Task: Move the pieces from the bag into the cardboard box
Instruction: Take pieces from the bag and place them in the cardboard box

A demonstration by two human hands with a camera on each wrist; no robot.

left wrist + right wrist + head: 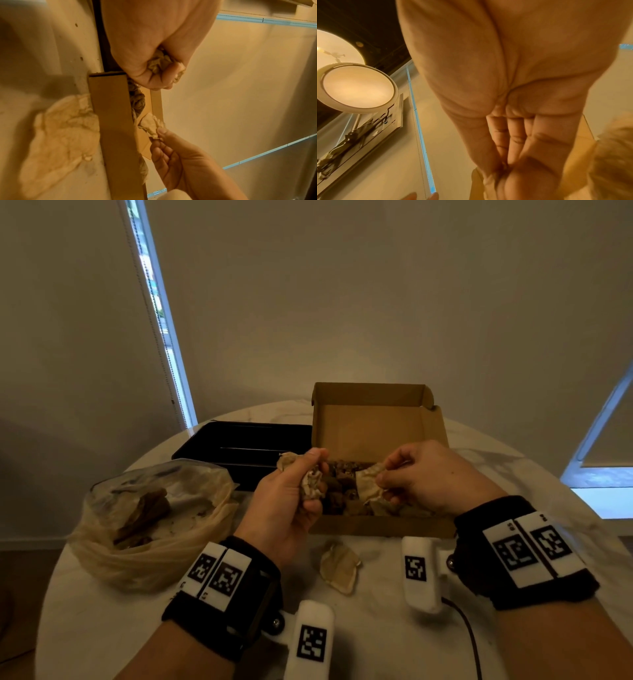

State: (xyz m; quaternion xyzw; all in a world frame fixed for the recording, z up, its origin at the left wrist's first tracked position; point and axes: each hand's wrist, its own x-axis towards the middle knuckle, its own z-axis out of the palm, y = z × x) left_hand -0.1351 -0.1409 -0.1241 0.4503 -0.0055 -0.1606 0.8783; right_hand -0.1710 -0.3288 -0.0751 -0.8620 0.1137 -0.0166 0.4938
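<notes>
An open cardboard box (376, 419) stands mid-table with several brown pieces (342, 491) in its near half. Over its near-left corner, my left hand (313, 474) grips a crumpled beige wrapper (311, 486) in its curled fingers, also seen as the wrapper (159, 62) in the left wrist view. My right hand (385, 475) pinches another beige wrapper (368, 484) over the box. Whether the two wrappers join is unclear. The clear plastic bag (150, 518) sits at the left, open, with brown pieces (144, 508) inside.
A black tray (246, 443) lies behind the bag, left of the box. One loose crumpled wrapper (340, 568) lies on the white round table (102, 628) just in front of the box. A dark cable (469, 638) runs off the near edge.
</notes>
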